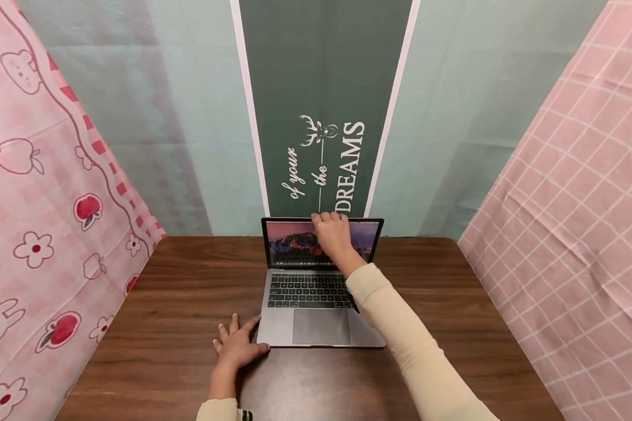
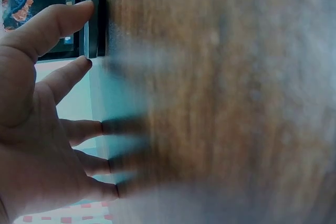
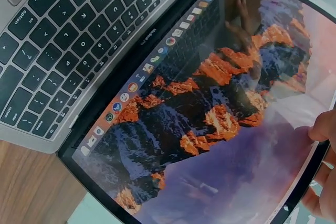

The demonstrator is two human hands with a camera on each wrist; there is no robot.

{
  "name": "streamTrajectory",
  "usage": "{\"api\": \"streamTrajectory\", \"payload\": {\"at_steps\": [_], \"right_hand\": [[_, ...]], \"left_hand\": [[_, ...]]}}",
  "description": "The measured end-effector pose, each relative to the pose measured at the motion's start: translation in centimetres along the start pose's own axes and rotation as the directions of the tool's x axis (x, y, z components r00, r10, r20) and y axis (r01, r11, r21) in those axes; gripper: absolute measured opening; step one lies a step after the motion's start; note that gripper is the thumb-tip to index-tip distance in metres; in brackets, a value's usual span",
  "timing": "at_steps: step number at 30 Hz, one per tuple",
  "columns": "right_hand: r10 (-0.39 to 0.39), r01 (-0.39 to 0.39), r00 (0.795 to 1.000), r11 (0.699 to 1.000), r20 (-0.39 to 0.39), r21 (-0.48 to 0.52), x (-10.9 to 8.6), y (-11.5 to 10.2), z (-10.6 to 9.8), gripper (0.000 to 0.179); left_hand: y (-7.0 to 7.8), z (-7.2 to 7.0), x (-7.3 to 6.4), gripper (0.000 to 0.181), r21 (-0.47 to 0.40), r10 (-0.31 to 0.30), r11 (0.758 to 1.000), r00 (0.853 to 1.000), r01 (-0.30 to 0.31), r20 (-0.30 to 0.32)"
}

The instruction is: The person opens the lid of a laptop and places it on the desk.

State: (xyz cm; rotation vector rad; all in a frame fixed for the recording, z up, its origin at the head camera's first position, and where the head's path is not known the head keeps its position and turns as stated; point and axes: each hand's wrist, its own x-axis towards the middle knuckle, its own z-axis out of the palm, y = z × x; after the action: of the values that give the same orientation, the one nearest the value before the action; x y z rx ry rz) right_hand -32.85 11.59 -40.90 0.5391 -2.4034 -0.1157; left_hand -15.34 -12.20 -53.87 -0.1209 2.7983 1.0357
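Observation:
An open grey laptop [image 1: 321, 326] sits on the wooden table, its raised screen [image 1: 289, 241] lit with a mountain wallpaper and a row of icons. My right hand [image 1: 333, 234] grips the top edge of that screen near its middle. In the right wrist view the thumb [image 3: 324, 127] lies on the front of the screen and the other fingers reach behind it. Fingers spread, my left hand [image 1: 237, 346] rests at the laptop's front left corner. Its thumb and index fingertip are right at the laptop's edge. The right forearm hides part of the keyboard [image 1: 308, 288].
Brown wood table [image 1: 189, 292] extends on both sides of the laptop. Behind it hangs a green cloth [image 1: 321, 70] with white lettering. A pink patterned cloth [image 1: 42, 193] hangs on the left and a pink checked cloth [image 1: 569, 204] on the right.

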Motion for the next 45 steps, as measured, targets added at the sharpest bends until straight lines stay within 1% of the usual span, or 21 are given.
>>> {"api": "streamTrajectory", "payload": {"at_steps": [6, 8, 10, 13, 17, 20, 22, 24, 26, 28, 30, 33, 35, 37, 45], "right_hand": [[0.022, -0.022, 0.999, 1.0, 0.049, 0.002, 0.5, 0.2, 0.6, 0.026], [0.021, -0.021, 0.999, 1.0, 0.04, 0.005, 0.7, 0.4, 0.8, 0.027], [0.016, -0.016, 1.0, 1.0, 0.011, 0.014, 0.9, 0.5, 1.2, 0.027], [-0.006, 0.009, 0.997, 0.999, -0.081, 0.034, 1.2, 0.9, 2.1, 0.025], [-0.047, 0.059, 0.979, 0.997, -0.197, 0.052, 1.1, 1.5, 3.0, 0.021], [-0.065, 0.081, 0.97, 0.995, -0.233, 0.059, 1.2, 1.8, 3.3, 0.018], [-0.069, 0.087, 0.969, 0.994, -0.238, 0.063, 1.3, 1.9, 3.5, 0.015], [-0.074, 0.09, 0.972, 0.994, -0.223, 0.062, 1.5, 2.0, 3.6, 0.014], [-0.076, 0.088, 0.979, 0.994, -0.189, 0.057, 1.7, 2.1, 3.7, 0.013], [-0.076, 0.085, 0.988, 0.994, -0.131, 0.062, 1.9, 2.3, 3.5, 0.016], [-0.075, 0.079, 0.996, 0.994, -0.056, 0.07, 2.1, 2.4, 3.3, 0.022], [-0.07, 0.067, 0.996, 0.995, 0.046, 0.073, 2.4, 2.6, 2.9, 0.029], [-0.073, 0.068, 0.994, 0.995, 0.084, 0.067, 2.5, 2.7, 2.7, 0.03], [-0.076, 0.071, 0.993, 0.996, 0.09, 0.054, 2.6, 2.6, 2.7, 0.028], [-0.08, 0.078, 0.996, 0.996, 0.041, 0.039, 2.0, 2.5, 2.9, 0.021]], "left_hand": [[-0.2, 0.2, -0.1, 0.074, -0.009, -0.003, 1.0, 1.0, 0.003, -0.004], [-0.1, 0.2, -0.1, 0.074, -0.012, -0.008, 1.0, 1.0, 0.008, -0.005], [-0.1, 0.2, -0.1, 0.074, -0.017, -0.015, 1.0, 1.0, 0.015, -0.005], [0.0, 0.1, 0.0, 0.073, -0.017, -0.016, 1.0, 1.0, 0.016, -0.005], [0.1, 0.1, 0.1, 0.073, -0.017, -0.012, 1.0, 1.0, 0.012, -0.009], [0.1, 0.1, 0.1, 0.073, -0.021, -0.013, 1.0, 1.0, 0.013, -0.013], [0.1, 0.1, 0.1, 0.074, -0.022, -0.013, 1.0, 1.0, 0.013, -0.014], [0.0, 0.1, 0.2, 0.074, -0.02, -0.013, 1.0, 1.0, 0.013, -0.013], [0.0, 0.1, 0.2, 0.074, -0.02, -0.013, 1.0, 1.0, 0.012, -0.012], [0.0, 0.2, 0.2, 0.075, -0.021, -0.014, 1.0, 1.0, 0.013, -0.011], [-0.1, 0.2, 0.3, 0.075, -0.024, -0.015, 1.0, 1.0, 0.015, -0.013], [-0.1, 0.1, 0.2, 0.075, -0.022, -0.018, 1.0, 1.0, 0.018, -0.01], [-0.1, 0.1, 0.2, 0.075, -0.02, -0.02, 1.0, 1.0, 0.02, -0.009], [-0.1, 0.1, 0.2, 0.074, -0.019, -0.021, 1.0, 1.0, 0.021, -0.009], [-0.1, 0.1, 0.2, 0.074, -0.018, -0.019, 1.0, 1.0, 0.019, -0.008]]}}
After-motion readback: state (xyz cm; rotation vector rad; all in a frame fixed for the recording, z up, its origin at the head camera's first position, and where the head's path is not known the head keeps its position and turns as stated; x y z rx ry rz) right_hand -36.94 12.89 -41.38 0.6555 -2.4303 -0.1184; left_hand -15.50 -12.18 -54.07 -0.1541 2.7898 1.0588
